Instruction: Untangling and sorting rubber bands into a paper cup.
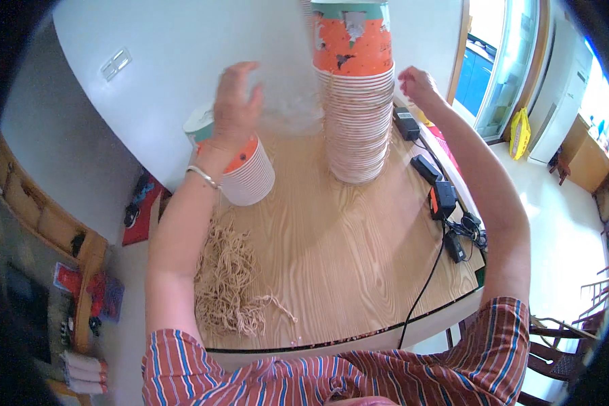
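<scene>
A tall stack of nested paper buckets (358, 128) stands on the wooden table's far side, its top bucket orange and green with torn, scuffed patches. Just right of it is my right hand (418, 86), fingers loosely bent and apart from one another, with nothing visible in them. My left hand (237, 108) hovers in front of a shorter stack of paper buckets (249, 177) and hides part of it. Its fingers are spread and slightly blurred, holding nothing. A heap of tan twisted cords (230, 281) lies nearer to me on the left.
Along the table's right edge lie black power adapters (443, 199) with tangled cables, one cord running over the near edge. Crumpled clear plastic (287, 101) rests against the wall behind the table (345, 271). A yellow bag (520, 135) is on the floor at far right.
</scene>
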Demonstrator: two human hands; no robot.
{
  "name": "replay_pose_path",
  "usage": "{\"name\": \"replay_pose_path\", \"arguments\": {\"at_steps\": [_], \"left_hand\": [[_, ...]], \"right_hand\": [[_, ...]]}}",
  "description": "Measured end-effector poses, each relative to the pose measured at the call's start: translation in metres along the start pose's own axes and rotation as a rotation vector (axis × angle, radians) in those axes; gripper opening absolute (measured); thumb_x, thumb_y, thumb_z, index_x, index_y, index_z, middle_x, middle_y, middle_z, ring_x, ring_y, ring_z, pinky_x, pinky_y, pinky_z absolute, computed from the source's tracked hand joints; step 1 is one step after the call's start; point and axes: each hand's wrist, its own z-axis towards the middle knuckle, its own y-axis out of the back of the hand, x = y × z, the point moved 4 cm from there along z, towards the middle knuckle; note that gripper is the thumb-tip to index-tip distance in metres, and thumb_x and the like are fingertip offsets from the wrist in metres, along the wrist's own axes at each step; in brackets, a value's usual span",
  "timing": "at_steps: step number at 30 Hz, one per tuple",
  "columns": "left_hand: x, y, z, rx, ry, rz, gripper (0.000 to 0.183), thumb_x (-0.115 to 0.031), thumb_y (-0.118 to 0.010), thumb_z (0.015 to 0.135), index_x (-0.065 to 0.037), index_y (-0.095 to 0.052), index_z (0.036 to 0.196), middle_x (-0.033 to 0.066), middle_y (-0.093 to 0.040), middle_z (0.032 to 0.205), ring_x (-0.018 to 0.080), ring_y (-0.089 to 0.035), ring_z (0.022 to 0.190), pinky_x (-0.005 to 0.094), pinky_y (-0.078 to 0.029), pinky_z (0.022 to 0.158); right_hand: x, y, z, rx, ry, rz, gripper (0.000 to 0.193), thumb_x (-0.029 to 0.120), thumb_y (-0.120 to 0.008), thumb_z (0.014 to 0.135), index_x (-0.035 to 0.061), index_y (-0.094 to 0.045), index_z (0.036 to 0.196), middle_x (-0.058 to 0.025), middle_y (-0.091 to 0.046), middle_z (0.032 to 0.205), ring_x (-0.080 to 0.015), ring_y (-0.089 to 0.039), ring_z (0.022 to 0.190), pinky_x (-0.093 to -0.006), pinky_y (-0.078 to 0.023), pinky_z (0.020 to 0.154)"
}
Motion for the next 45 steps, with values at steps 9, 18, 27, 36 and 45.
{"name": "replay_pose_path", "arguments": {"at_steps": [9, 18, 27, 36, 45], "left_hand": [[0.136, 0.097, -0.129, -0.057, 0.735, -0.088, 0.063, -0.037, -0.072, 0.086, 0.001, -0.05, 0.132, 0.0189, -0.051, 0.129, 0.027, -0.053, 0.115, 0.0397, -0.043, 0.098], [0.153, 0.066, -0.169, 0.187, 1.008, -0.497, 0.112, -0.042, -0.081, 0.075, 0.008, -0.014, 0.149, 0.0246, -0.034, 0.148, 0.0331, -0.038, 0.136, 0.0407, -0.039, 0.109], [0.151, 0.06, -0.128, 0.208, 0.864, -0.66, 0.096, -0.037, -0.083, 0.075, 0.001, -0.029, 0.144, 0.0178, -0.05, 0.136, 0.0247, -0.05, 0.126, 0.0375, -0.044, 0.105], [0.123, 0.096, -0.076, 0.111, 0.805, -0.684, 0.092, -0.036, -0.083, 0.075, 0.001, -0.033, 0.142, 0.0157, -0.052, 0.134, 0.0253, -0.053, 0.122, 0.038, -0.046, 0.103], [0.082, 0.166, -0.029, 0.039, 0.514, -0.509, 0.095, -0.032, -0.083, 0.075, -0.006, -0.029, 0.148, 0.0128, -0.044, 0.143, 0.0275, -0.042, 0.132, 0.0398, -0.037, 0.11]], "right_hand": [[0.105, -0.056, -0.184, 1.195, -0.108, 0.166, 0.039, 0.015, -0.061, 0.094, 0.0068, -0.05, 0.131, -0.0064, -0.065, 0.094, -0.0153, -0.065, 0.082, -0.0305, -0.055, 0.072], [0.234, -0.203, -0.137, 0.667, 0.146, 0.366, 0.095, 0.034, -0.081, 0.079, 0.003, -0.024, 0.149, -0.0175, -0.044, 0.14, -0.026, -0.045, 0.129, -0.0383, -0.044, 0.102], [0.252, -0.266, -0.093, 0.661, 0.155, 0.738, 0.1, 0.034, -0.085, 0.074, 0.0015, -0.025, 0.147, -0.0173, -0.05, 0.135, -0.0244, -0.054, 0.12, -0.038, -0.046, 0.102], [0.285, -0.226, -0.09, 0.452, 0.182, 0.649, 0.096, 0.035, -0.085, 0.074, 0.0024, -0.03, 0.145, -0.0166, -0.05, 0.132, -0.0258, -0.049, 0.125, -0.0409, -0.045, 0.103], [0.319, -0.158, -0.103, 0.342, 0.424, 0.689, 0.085, 0.03, -0.08, 0.079, 0.0014, -0.033, 0.144, -0.0191, -0.048, 0.137, -0.0255, -0.046, 0.127, -0.04, -0.041, 0.105]]}}
